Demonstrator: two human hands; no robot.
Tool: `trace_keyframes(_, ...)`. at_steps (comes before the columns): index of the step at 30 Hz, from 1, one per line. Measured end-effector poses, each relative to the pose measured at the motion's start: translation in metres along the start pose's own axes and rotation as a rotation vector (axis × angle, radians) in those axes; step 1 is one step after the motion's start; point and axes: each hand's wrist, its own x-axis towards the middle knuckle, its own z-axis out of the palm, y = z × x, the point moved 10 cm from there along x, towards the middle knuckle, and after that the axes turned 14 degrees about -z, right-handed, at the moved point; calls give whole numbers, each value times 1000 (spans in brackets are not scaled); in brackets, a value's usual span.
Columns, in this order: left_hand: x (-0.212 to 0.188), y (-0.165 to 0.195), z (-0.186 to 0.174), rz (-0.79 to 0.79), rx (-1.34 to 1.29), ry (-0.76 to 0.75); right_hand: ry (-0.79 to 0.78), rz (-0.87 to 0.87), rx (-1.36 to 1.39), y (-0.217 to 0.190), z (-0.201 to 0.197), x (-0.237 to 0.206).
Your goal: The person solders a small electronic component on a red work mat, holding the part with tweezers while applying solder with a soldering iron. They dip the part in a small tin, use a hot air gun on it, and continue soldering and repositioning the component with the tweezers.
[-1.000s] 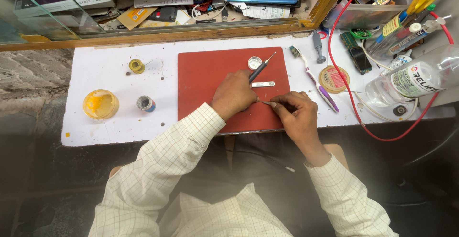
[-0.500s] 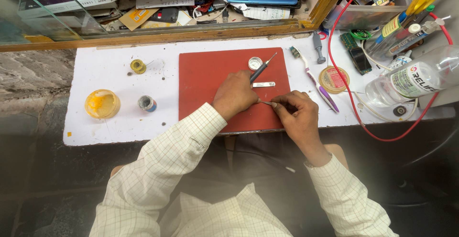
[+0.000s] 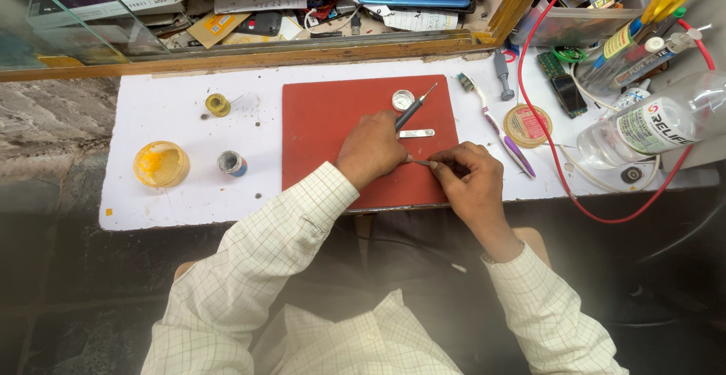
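Red rectangular work mat (image 3: 333, 118) lies on the white bench top (image 3: 166, 193), and both hands work at its near edge. Largest of all is that white top, backed by a wooden rail (image 3: 249, 56) with a cluttered shelf behind it. At the far right a clear plastic bottle (image 3: 650, 125) lies on its side, with a red cable (image 3: 560, 171) looping round it.

On the mat, the left hand (image 3: 372, 150) rests knuckles up, curled over something too small to make out. The right hand (image 3: 470, 178) pinches a thin metal pointed tool (image 3: 420, 163), whose tip reaches the left hand's fingers. Just beyond the left hand a dark-handled screwdriver (image 3: 413, 109) lies slanted, touching or nearly touching it, with a small flat silver strip (image 3: 417, 133) beside it and a small round white dish (image 3: 403, 100) near the mat's far edge.

Right of the mat lie a white and purple toothbrush (image 3: 499, 128) and a round tin with a red label (image 3: 527, 125). Left of the mat stand a shallow yellow round tub (image 3: 160, 163), a small dark-topped pot (image 3: 231, 163) and a little yellow spool (image 3: 217, 104), well apart from the hands.
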Motion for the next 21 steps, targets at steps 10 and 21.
trace_keyframes(10, 0, 1, 1, -30, 36, 5, -22, 56, 24, 16, 2, 0)
trace_keyframes(21, -2, 1, -1, -13, 18, 1, 64, 32, 2, 14, -7, 0)
